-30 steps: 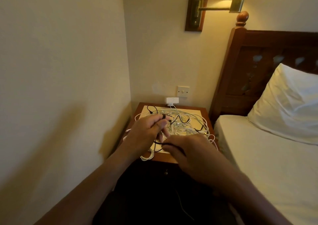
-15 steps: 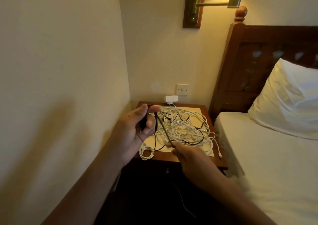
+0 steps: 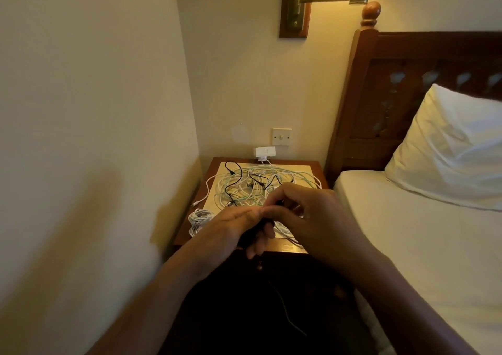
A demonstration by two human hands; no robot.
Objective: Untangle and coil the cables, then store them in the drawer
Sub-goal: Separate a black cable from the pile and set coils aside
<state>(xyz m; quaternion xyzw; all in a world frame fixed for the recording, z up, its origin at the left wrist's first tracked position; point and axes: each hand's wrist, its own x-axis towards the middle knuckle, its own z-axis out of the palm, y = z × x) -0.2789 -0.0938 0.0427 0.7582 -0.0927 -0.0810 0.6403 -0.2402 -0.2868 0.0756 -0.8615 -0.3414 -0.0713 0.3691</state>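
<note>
Cables lie tangled beyond the left hand, which grips a black cable; right hand pinches it. Coiling appears underway; next, pull slack free.

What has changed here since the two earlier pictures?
The right hand, which had drawn the black cable toward the person, has come back to the left hand and pinches the cable above it. The left hand has lowered and still holds the cable across its fingers. Unchanged: the tangle of cables on the nightstand and the white coil at its front left corner.
</note>
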